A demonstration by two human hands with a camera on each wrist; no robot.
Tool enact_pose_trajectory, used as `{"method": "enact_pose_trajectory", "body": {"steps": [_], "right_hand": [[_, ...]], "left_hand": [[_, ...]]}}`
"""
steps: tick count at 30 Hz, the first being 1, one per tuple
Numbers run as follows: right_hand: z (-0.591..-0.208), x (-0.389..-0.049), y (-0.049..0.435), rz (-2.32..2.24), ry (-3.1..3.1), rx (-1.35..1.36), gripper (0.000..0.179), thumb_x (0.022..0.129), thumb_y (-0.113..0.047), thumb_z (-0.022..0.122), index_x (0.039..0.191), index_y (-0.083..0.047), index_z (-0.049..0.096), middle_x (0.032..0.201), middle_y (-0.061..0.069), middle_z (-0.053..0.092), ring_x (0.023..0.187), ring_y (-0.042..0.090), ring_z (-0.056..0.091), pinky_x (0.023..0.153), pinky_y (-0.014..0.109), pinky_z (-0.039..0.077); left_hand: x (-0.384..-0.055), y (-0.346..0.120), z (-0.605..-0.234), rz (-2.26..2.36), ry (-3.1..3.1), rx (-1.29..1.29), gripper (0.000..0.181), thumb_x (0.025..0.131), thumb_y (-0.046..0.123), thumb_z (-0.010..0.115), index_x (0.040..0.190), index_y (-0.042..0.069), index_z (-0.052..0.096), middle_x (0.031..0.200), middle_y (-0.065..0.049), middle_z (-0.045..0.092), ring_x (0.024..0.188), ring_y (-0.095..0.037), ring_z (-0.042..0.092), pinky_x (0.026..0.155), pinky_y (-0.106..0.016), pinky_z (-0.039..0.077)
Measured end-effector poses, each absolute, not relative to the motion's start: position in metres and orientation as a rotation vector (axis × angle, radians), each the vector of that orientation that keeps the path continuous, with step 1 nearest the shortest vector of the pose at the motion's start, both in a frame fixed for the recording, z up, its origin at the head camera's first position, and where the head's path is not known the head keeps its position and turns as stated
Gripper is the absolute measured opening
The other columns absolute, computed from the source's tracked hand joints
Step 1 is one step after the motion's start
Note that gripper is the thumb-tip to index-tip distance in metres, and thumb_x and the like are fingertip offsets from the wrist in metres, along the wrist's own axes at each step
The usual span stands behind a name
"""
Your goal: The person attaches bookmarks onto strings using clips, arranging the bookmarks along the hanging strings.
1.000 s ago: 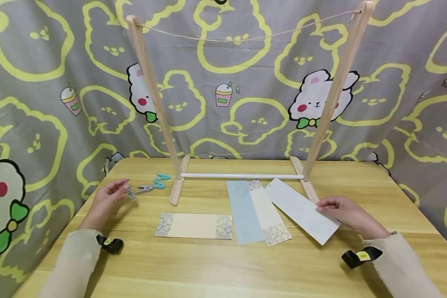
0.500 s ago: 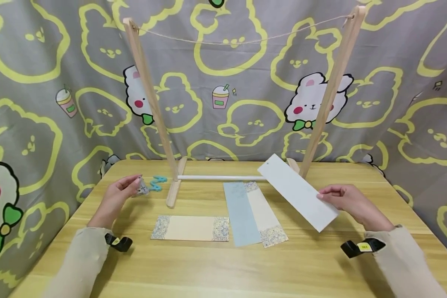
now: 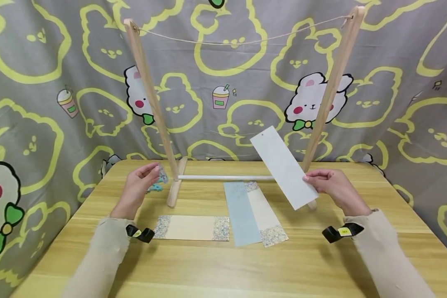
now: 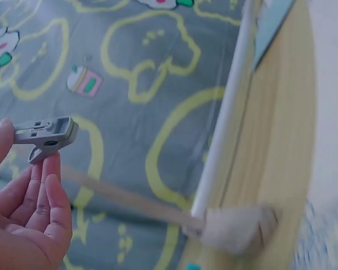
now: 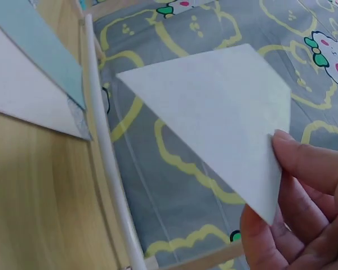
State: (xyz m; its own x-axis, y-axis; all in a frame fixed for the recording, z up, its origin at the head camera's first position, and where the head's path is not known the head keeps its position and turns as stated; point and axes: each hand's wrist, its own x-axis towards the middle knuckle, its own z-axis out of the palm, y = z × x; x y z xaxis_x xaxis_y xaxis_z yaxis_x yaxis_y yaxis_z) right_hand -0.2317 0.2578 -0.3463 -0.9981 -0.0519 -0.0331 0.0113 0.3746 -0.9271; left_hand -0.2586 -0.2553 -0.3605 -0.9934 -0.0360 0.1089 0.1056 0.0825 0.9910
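Note:
My left hand (image 3: 135,190) is raised at the left of the wooden stand, pinching a grey clothespin (image 4: 48,134) between thumb and fingertips. The clothespin's jaws point away from the hand in the left wrist view. On the right, my right hand (image 3: 333,188) pinches a long white card (image 3: 281,165) by its lower right edge. The card is lifted and tilted, and a small hole shows near its top end. Behind it, the stand's right foot is partly hidden. Between the stand's two posts a thin string (image 3: 227,43) hangs in a slack curve.
Blue clothespins (image 3: 155,187) lie beyond my left hand. A cream patterned card (image 3: 193,227), a pale blue card (image 3: 242,213) and another cream card (image 3: 266,215) lie on the table (image 3: 223,269). A white rod (image 3: 223,178) joins the stand's feet; a patterned curtain (image 3: 246,120) hangs behind.
The right hand has lifted the white card off the table and brought it up and leftward, turning it steeper. The left hand, with the grey clothespin, has moved right and up.

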Motion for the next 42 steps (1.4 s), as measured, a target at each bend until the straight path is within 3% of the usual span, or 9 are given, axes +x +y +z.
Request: {"method": "enact_pose_trajectory", "body": {"steps": [6,13,20,28,42], "right_hand": [[-0.338,-0.239,0.249,-1.936,2.517,-0.078,0.013,0.087,-0.026,0.069,0.092,-0.014,0.069,0.082,-0.015,0.069,0.074,0.006,0.065,0.066,0.023,0.054],[-0.322,-0.251,0.241,-2.112,2.451,-0.098,0.007,0.085,-0.021,0.071,0.088,-0.014,0.069,0.079,-0.011,0.07,0.073,0.005,0.066,0.064,0.021,0.055],[-0.307,-0.264,0.232,-2.237,2.415,-0.118,0.008,0.082,-0.019,0.074,0.086,-0.013,0.069,0.076,-0.008,0.07,0.068,0.005,0.065,0.061,0.02,0.054],[-0.298,-0.272,0.224,-2.464,2.312,-0.236,0.007,0.08,-0.01,0.075,0.084,-0.007,0.07,0.071,-0.006,0.07,0.059,0.005,0.062,0.056,0.018,0.052],[-0.277,-0.283,0.212,-2.526,2.447,-0.179,0.006,0.079,-0.013,0.076,0.08,-0.016,0.071,0.069,-0.01,0.069,0.062,0.003,0.062,0.057,0.016,0.052]], "left_hand": [[-0.267,-0.231,-0.348,-2.071,-2.268,-0.133,0.052,0.091,0.033,0.062,0.129,0.001,0.051,0.106,0.007,0.059,0.097,-0.006,0.058,0.09,-0.023,0.049],[-0.28,-0.206,-0.32,-1.994,-2.317,-0.281,0.049,0.09,0.039,0.062,0.127,0.009,0.056,0.114,0.0,0.06,0.103,-0.012,0.057,0.089,-0.025,0.048],[-0.286,-0.182,-0.276,-1.938,-2.274,-0.39,0.047,0.091,0.035,0.062,0.127,0.005,0.056,0.108,-0.001,0.062,0.096,-0.013,0.057,0.086,-0.026,0.048],[-0.292,-0.153,-0.227,-1.87,-2.245,-0.48,0.039,0.092,0.029,0.061,0.124,0.007,0.059,0.114,-0.005,0.061,0.102,-0.014,0.057,0.096,-0.036,0.046],[-0.298,-0.125,-0.16,-1.762,-2.209,-0.571,0.035,0.092,0.022,0.062,0.121,0.004,0.06,0.102,-0.002,0.06,0.096,-0.014,0.057,0.088,-0.027,0.047]]}}
